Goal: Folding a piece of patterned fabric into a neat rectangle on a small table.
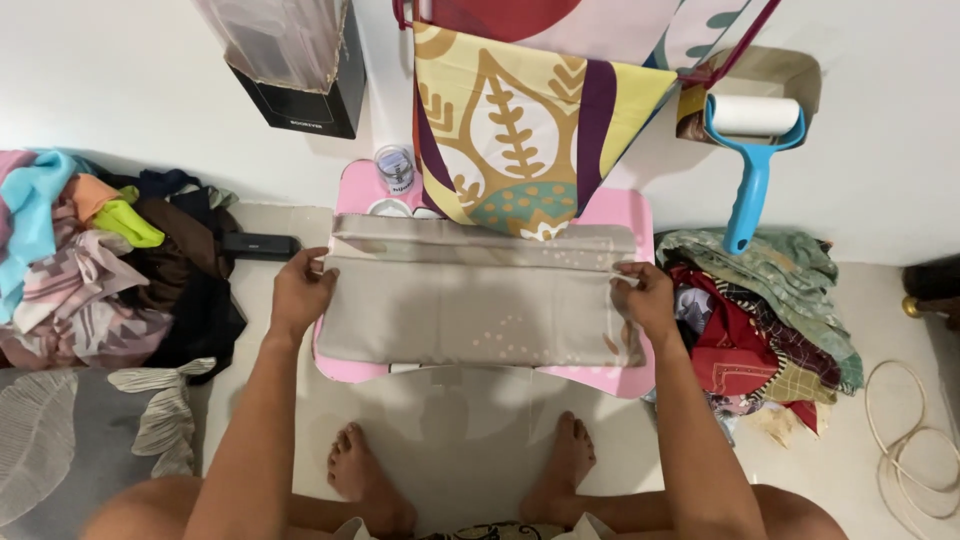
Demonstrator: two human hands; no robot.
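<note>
In the head view, a folded rectangle of soft grey-beige cloth (470, 315) lies flat across the middle of the frame, faintly dotted, with a fold ridge running along its upper part. It rests on a smooth pink board (630, 215) with rounded corners, whose edges show above and below the fabric. The left hand (300, 290) pinches the cloth's left edge, fingers curled over the fold; the right hand (645, 295) is closed on the right edge in the same way, thumb on top.

At the upper centre a glossy patterned sheet (510, 130) hangs down in mustard, purple and cream leaf shapes, its tip touching the board. Just left of it stands a small clear round jar (394, 168). A lint roller (752, 150) with a white paper cylinder and blue plastic handle leans at the upper right. Below it sits a rumpled heap of red and green printed fabrics (770, 320). A looser pile of pink, turquoise and brown clothes (90, 260) fills the left edge, beside a slim black box-shaped object (260, 245). A pale cord (915, 440) coils at the lower right.
</note>
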